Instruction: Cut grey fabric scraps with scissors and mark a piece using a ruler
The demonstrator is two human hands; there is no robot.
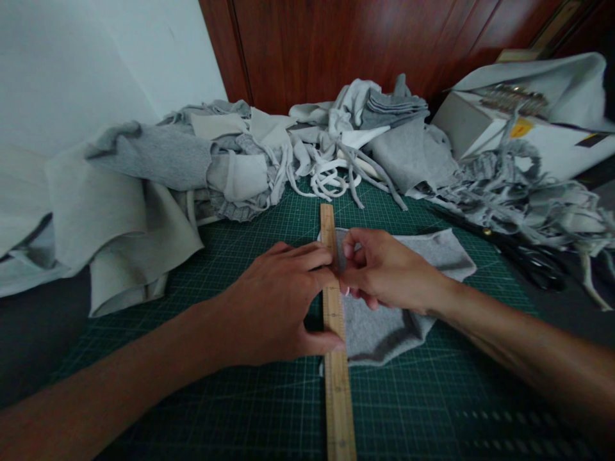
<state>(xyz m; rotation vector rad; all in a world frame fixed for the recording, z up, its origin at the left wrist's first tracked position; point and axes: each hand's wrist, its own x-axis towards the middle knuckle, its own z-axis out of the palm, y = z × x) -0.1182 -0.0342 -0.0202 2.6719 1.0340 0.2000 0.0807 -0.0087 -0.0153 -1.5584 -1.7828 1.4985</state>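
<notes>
A wooden ruler [339, 384] lies lengthwise over the left edge of a grey fabric piece [379, 333]. My left hand [288, 301] rests on the ruler, its thumb and fingers spread apart and pressing it from the left. Just right of the ruler, my right hand [384, 269] is over the fabric with its fingers curled and pinched at the ruler's edge. Whatever sits between those fingertips, if anything, is too small to make out. Part of the fabric is hidden under the right hand and wrist.
A green cutting mat [269, 410] lies beneath. Grey and white fabric scraps [168, 153] are heaped along the back and left. Black scissors [528, 256] lie at the right, near tangled strips [519, 186]. A white box [471, 121] with pins on top stands back right.
</notes>
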